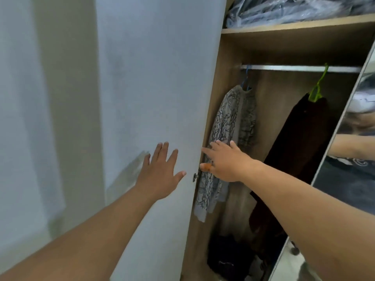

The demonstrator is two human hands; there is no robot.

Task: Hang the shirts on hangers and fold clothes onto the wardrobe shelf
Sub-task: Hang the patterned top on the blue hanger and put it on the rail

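Both hands spread open, grasping nothing, at the edge of the wardrobe door point(154, 78).

Left hand point(160, 175) lies flat with fingers splayed on the pale door near its free edge; right hand point(227, 161) reaches past that edge by the small metal knob point(195, 176), just in front of the patterned grey shirt point(229, 126). Two garments hang on the rail point(300, 68): that shirt on a blue hanger point(246, 80) at the left end, a dark shirt point(300, 138) on a green hanger point(318, 86) towards the right. One shelf point(294, 25) above carries plastic-wrapped clothes point(294, 9); dark clothes point(227, 258) lie on the wardrobe floor.
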